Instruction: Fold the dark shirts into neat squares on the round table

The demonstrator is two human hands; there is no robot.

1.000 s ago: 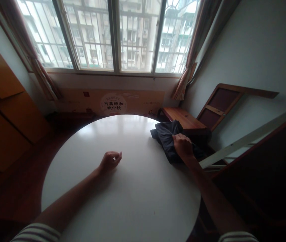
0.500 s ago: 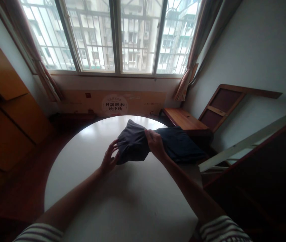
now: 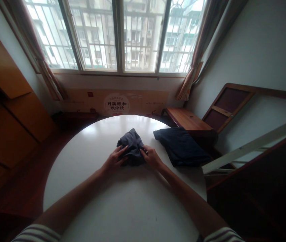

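A bunched dark grey cloth garment point(image 3: 132, 141) rests on the white round table point(image 3: 122, 205), its exact kind hidden by the folds. My left hand point(image 3: 115, 157) lies against its left side, fingers curled over the fabric. On the other side my right hand point(image 3: 151, 156) pinches the garment's right edge between thumb and fingers. To the right, apart from both hands, a folded dark navy garment point(image 3: 184, 146) lies at the table's right edge.
A wooden bench point(image 3: 187, 119) stands beyond the table at the right. A pale slanted rail point(image 3: 254, 144) runs close to the table's right edge. Orange-brown cabinets point(image 3: 14, 131) line the left wall, and a barred window point(image 3: 117, 37) is ahead.
The grey garment has come down onto the table and is more crumpled. Both hands have lowered with it, and the right hand has moved away from the navy garment.
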